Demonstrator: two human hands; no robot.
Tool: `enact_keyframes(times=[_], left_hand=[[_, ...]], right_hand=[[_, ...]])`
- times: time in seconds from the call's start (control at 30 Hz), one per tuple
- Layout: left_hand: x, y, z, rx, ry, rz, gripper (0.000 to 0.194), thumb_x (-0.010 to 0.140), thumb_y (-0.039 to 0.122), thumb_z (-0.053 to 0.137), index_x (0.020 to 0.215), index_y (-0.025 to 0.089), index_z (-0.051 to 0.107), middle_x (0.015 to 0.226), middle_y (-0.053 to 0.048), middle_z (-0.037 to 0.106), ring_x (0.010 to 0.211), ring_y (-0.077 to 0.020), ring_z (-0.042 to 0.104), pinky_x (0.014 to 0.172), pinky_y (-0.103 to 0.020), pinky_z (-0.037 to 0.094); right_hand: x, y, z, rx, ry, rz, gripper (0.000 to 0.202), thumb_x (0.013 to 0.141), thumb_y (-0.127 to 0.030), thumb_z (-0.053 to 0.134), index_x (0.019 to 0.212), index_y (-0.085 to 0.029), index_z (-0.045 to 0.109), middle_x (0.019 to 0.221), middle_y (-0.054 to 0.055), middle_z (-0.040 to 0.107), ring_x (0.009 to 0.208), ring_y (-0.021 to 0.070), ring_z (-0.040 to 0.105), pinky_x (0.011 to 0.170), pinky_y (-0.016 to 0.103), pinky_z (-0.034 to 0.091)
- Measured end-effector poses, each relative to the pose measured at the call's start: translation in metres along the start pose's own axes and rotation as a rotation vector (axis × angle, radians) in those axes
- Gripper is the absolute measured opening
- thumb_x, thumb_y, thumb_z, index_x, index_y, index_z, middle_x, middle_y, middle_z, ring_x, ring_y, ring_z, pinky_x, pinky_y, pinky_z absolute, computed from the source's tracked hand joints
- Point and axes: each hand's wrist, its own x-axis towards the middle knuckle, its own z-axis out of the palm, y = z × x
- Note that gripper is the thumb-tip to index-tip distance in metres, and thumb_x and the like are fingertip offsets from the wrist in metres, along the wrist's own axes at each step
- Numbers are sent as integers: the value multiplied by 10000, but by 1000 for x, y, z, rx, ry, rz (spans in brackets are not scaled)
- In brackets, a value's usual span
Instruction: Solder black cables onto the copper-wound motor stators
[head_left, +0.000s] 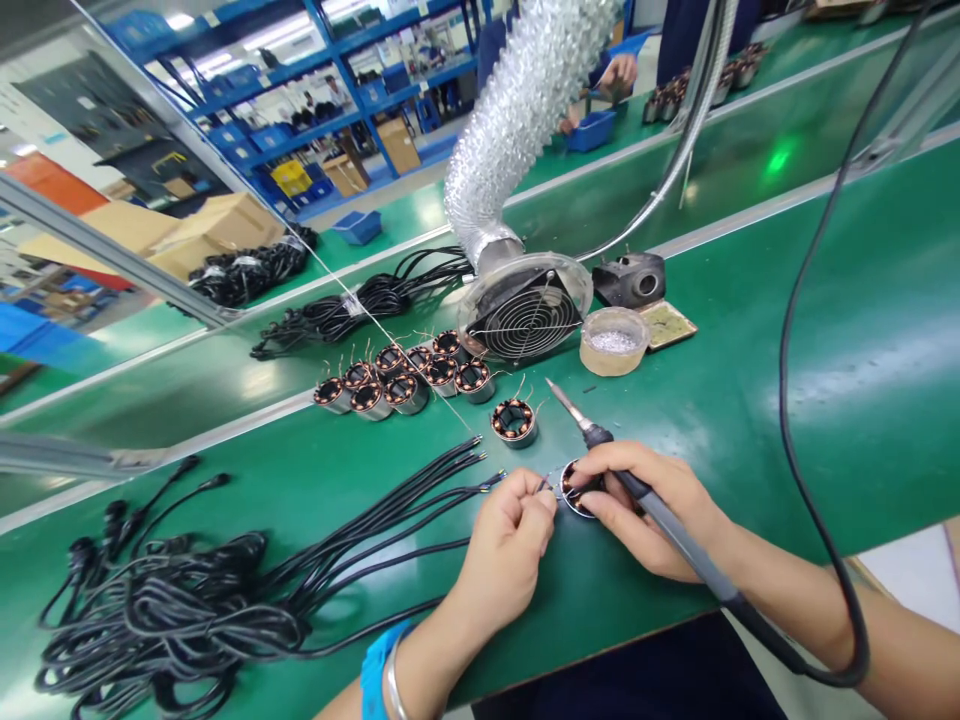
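Observation:
My right hand (pixel 667 500) is closed around a copper-wound motor stator (pixel 568 497). The same hand carries a soldering iron (pixel 679 540) that lies across it, its metal tip pointing up and away over the table. Close against the stator, my left hand (pixel 502 550) pinches thin wires (pixel 548 486); a black cable (pixel 450 547) runs in under that hand. Where the wires meet the stator is partly covered by fingers. One more stator (pixel 514 423) stands just beyond both hands, and a row of black cables (pixel 420 490) ends left of them.
Several stators (pixel 405 392) stand together in front of a round fume fan (pixel 529 315) with a silver duct (pixel 495 150). A round dish (pixel 613 342) and an iron holder (pixel 630 280) sit right of it. Coiled cables (pixel 172 610) cover the near left. The iron's cord (pixel 787 400) loops at right.

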Motion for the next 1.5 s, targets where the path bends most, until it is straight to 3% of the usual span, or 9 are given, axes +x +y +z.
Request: enact_keyframes(times=[0.13,0.23,0.4,0.63,0.9,1.13,1.3,1.43,1.5], left_hand=[[0,1,0,54,22,5,380,866,524,561,713,207,418,530,95,301,487,-77,226,471,-217,195],[0,2,1,110,42,18,363,880,489,548,700,208,408,543,88,309,497,-80,237,476,-220,203],[-1,2,0,163,56,34,319,909,418,514,697,207,402,557,81,322,506,-81,251,487,-220,217],[0,1,1,167,50,41,301,919,403,500,710,210,402,557,82,319,509,-85,251,485,-224,217],[-2,2,2,204,60,46,302,916,407,491,703,212,399,551,84,314,510,-88,249,484,-226,217],[-1,3,3,227,67,51,295,910,399,487,699,212,402,558,83,314,517,-90,256,492,-228,223],[-2,3,2,234,62,57,292,910,404,485,703,212,409,562,81,332,521,-91,277,503,-230,245],[-2,2,2,236,58,53,298,913,410,487,706,212,409,559,81,336,520,-91,281,506,-230,250],[-3,2,1,232,56,54,299,915,411,488,707,210,409,560,82,333,520,-90,274,506,-228,247]], right_hand=[[-3,-7,-11,19,59,32,253,941,-117,533,1144,-235,628,893,11,739,741,131,710,681,216,592],[-6,-16,-28,35,68,101,340,952,-175,550,1274,-263,613,840,5,728,694,142,682,626,235,574],[-16,-19,-46,64,161,93,195,912,-281,607,1044,-241,745,729,20,657,573,138,555,463,243,414],[-22,-10,-43,149,200,165,175,904,-328,623,963,-222,750,765,33,689,624,160,599,513,247,448],[-18,-17,-40,125,145,154,183,840,-190,586,952,-219,728,730,11,670,570,136,541,507,251,397],[-20,-30,-38,22,15,42,264,834,-106,536,1036,-204,675,785,6,658,616,123,576,539,248,443],[-21,-43,-32,-68,92,-66,269,807,-101,512,1003,-179,678,690,22,629,513,135,535,463,281,415],[-20,-47,-36,-131,5,-74,292,803,-84,514,1032,-187,662,682,23,629,542,151,571,475,283,453],[-20,-45,-38,-104,47,-68,280,804,-93,516,1018,-182,672,656,11,602,513,130,535,449,265,423]])
